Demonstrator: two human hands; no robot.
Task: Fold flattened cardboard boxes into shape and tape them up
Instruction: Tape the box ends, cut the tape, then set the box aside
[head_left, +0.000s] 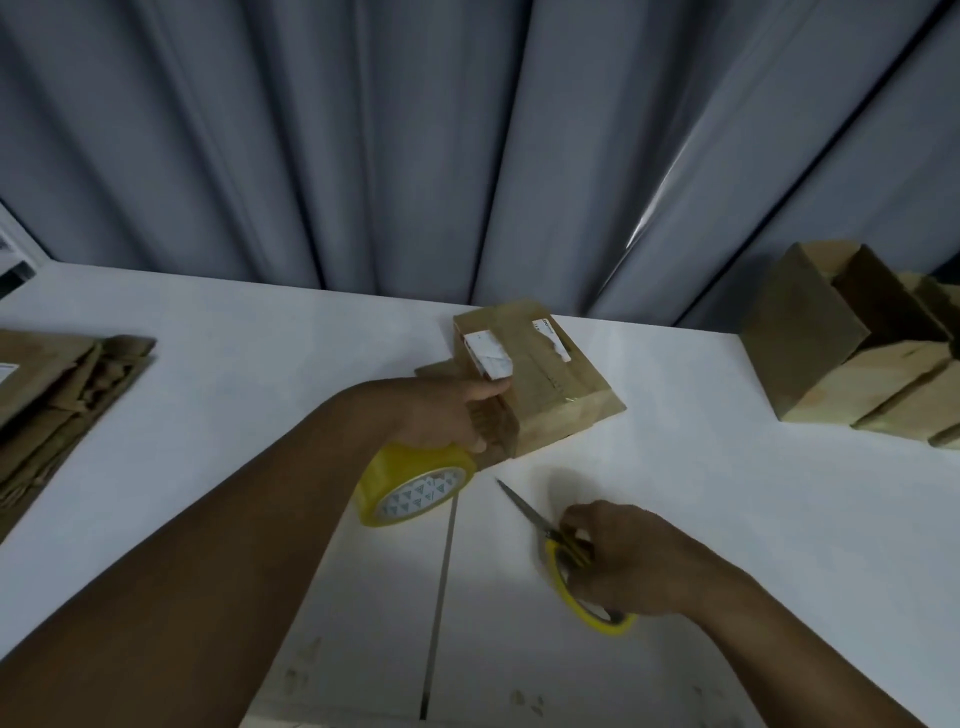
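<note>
A small folded cardboard box (550, 384) with torn white labels stands on the white table (260, 364), just past the middle. My left hand (457, 410) grips its near left corner, thumb on top. A yellow roll of tape (415, 488) lies on the table right under that hand's wrist. To the right and nearer, my right hand (623, 556) holds yellow-handled scissors (561, 545) low over the table, blades closed and pointing up-left toward the box.
A stack of flattened cardboard boxes (57, 405) lies at the table's left edge. Several folded boxes (852, 353) stand at the far right. Grey curtains (467, 145) hang right behind the table. A dark seam (441, 597) runs down the tabletop.
</note>
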